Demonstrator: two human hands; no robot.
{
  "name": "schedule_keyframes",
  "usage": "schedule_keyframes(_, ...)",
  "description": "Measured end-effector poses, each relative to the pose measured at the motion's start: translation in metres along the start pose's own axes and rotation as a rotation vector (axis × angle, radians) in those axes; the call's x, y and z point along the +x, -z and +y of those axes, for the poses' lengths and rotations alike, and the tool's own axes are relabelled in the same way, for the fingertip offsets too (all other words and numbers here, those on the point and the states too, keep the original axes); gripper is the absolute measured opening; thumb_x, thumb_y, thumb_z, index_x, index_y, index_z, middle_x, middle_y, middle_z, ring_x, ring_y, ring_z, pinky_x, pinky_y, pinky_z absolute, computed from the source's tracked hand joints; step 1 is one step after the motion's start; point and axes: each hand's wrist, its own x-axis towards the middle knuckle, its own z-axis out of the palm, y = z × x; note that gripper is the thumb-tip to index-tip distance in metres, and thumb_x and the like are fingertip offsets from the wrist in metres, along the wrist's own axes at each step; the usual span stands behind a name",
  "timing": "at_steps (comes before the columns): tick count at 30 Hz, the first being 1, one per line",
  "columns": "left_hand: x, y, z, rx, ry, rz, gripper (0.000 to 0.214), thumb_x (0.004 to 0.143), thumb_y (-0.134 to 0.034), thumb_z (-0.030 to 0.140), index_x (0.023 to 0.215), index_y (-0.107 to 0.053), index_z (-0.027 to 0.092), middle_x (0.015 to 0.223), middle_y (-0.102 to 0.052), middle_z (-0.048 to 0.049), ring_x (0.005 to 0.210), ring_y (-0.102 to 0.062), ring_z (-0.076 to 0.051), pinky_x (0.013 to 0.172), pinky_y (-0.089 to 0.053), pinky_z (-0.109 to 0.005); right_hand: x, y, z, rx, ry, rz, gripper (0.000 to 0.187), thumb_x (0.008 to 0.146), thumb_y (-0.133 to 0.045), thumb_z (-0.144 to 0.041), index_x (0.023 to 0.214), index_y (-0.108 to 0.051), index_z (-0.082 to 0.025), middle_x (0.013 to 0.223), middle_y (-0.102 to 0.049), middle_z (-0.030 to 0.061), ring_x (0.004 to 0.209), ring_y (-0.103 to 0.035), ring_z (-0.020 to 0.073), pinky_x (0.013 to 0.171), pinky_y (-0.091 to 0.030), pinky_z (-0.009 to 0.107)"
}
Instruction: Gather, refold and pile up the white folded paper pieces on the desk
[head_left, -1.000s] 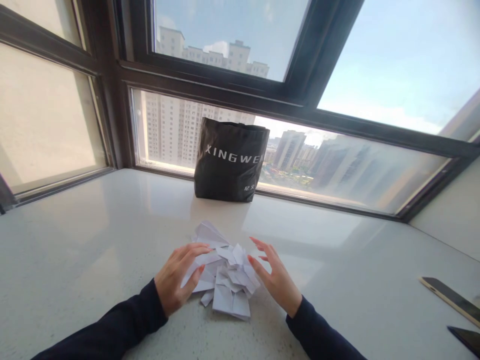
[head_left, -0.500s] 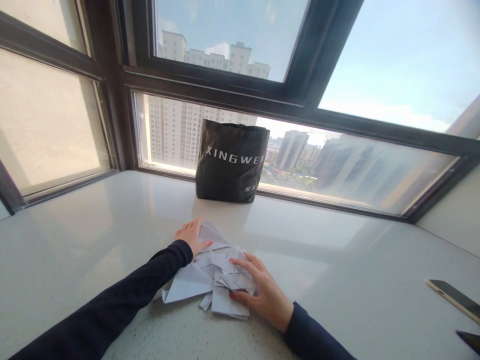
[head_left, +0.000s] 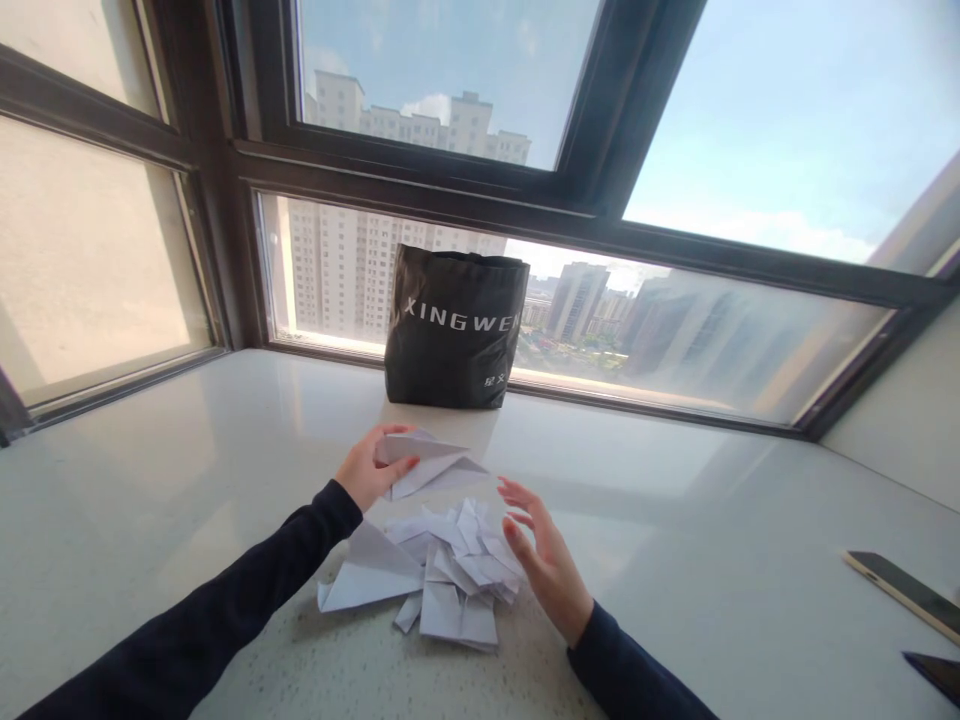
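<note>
My left hand (head_left: 375, 468) is closed on a folded white paper plane (head_left: 431, 462), its thumb on the near side and its point toward the right. The plane is raised above a heap of folded white paper pieces (head_left: 457, 555) on the pale speckled counter (head_left: 285, 660). Another folded sheet with a broad wing (head_left: 371, 575) lies at the heap's left side. To the right of the heap my right hand (head_left: 544, 560) is open, fingers apart and curved, holding nothing. Its fingertips are close to the plane's tip, with a small gap.
A black bag (head_left: 456, 335) with white lettering stands upright at the back, against the window. On the right lies a phone-like flat device (head_left: 907, 590), with a dark pointed object (head_left: 934, 675) nearer the edge. Dark window frames (head_left: 420, 180) border the counter.
My left hand has lifted the paper plane up off the heap. My right hand has let go of the paper pieces and moved to the right, its fingers opening.
</note>
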Motion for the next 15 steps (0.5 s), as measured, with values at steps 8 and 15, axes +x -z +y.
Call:
schedule_keyframes(8, -0.026, -0.028, 0.008, -0.118, -0.012, -0.234, 0.033, 0.066, -0.060, 0.030, 0.094, -0.052, 0.014, 0.068, -0.063, -0.0017, 0.057, -0.057, -0.014, 0.051, -0.044, -0.023, -0.002, -0.002, -0.010, -0.021, -0.070, -0.105, 0.033, 0.078, -0.045, -0.045, 0.068, -0.059, -0.017, 0.064, -0.057, 0.0017, 0.065, -0.051, 0.0159, 0.061, -0.041, 0.026)
schedule_keyframes(15, -0.013, 0.002, -0.023, 0.127, -0.026, -0.056, 0.046, 0.073, -0.046, 0.025, 0.117, -0.037, 0.013, 0.088, -0.062, -0.0074, 0.071, -0.060, -0.018, 0.062, -0.047, -0.030, 0.008, 0.008, 0.007, 0.015, -0.201, 0.071, 0.041, 0.080, -0.036, -0.051, 0.058, -0.046, -0.018, 0.052, -0.041, -0.0031, 0.050, -0.040, 0.0113, 0.047, -0.035, 0.022)
